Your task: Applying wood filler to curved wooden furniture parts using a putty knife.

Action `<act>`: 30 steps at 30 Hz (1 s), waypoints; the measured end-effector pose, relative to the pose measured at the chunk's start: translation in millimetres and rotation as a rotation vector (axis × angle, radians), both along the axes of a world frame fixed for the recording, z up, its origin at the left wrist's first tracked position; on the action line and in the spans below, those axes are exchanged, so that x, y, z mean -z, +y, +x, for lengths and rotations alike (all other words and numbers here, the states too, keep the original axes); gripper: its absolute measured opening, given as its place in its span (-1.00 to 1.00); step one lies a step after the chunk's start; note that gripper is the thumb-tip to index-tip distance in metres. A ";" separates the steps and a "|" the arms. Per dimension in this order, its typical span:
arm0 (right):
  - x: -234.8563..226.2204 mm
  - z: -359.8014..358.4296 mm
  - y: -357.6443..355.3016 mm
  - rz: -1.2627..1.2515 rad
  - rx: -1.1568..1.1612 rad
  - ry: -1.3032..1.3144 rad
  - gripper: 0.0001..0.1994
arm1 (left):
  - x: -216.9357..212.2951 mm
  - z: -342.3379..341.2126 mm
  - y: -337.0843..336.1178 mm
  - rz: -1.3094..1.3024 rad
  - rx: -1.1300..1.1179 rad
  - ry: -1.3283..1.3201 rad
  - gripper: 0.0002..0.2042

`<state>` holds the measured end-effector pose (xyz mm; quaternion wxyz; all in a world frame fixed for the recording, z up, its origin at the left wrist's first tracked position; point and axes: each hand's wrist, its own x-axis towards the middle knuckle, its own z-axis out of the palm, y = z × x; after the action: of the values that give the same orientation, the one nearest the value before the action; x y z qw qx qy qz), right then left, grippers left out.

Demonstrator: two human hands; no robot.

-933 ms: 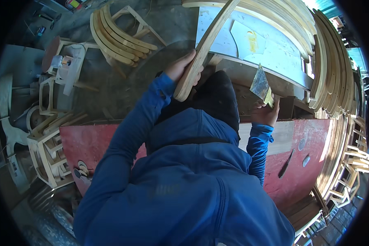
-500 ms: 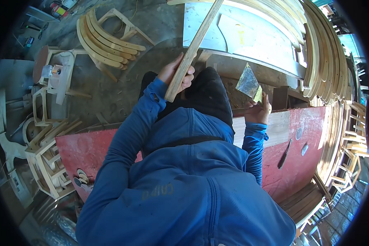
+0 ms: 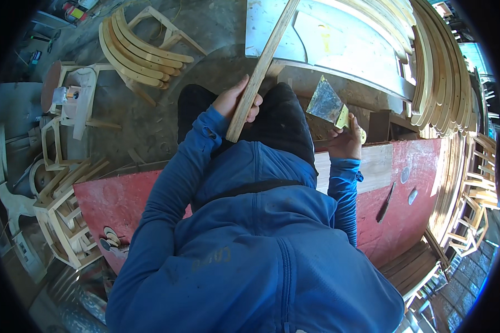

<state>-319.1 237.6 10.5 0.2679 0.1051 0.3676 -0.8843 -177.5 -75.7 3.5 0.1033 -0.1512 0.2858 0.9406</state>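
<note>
At the top, the long brown wooden strip (image 3: 265, 58) clasped by the left hand (image 3: 229, 103) is cut off; the right hand (image 3: 345, 144), gripping, partly hides the stained grey triangular metal scraper (image 3: 324, 103).

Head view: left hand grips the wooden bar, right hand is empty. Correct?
Not quite: the right hand isn't empty. The head view shows it holding a scraper with a broad, roughly triangular blade. The rest stands: the left hand grips the wooden bar.
</note>
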 end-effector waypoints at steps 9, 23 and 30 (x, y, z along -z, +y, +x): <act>2.6 -2.5 -3.4 0.035 -0.022 -0.044 -0.78 | -9.0 0.8 2.4 0.297 0.027 0.167 -0.40; -6.9 -26.8 -14.1 0.378 0.082 0.115 -0.76 | -5.7 16.2 2.8 -0.154 0.099 -0.287 -0.31; -46.2 -111.2 -38.7 1.059 0.150 1.303 -0.77 | -7.1 29.7 9.8 -0.087 0.034 -0.184 -0.36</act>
<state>-430.4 198.9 56.7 -0.1420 -0.2905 0.8070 -0.4942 -147.8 -65.9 10.6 0.1383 -0.2363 0.3180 0.9077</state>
